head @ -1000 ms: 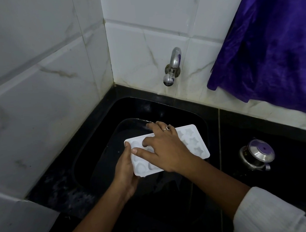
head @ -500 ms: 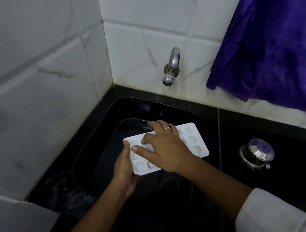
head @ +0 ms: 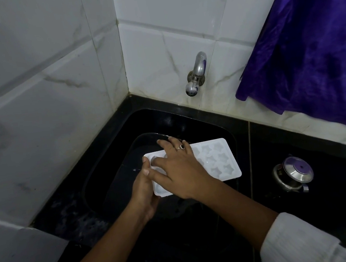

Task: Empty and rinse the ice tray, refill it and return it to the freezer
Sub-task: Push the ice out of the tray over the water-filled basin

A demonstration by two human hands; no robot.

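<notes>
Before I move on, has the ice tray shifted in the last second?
No. The ice tray is still straight below the tap, as before; the left hand grips its left end, and the right hand lies flat on top.

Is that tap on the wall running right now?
Off, it seems: no stream of water falls from the tap into the black sink, where the ice tray is held.
</notes>
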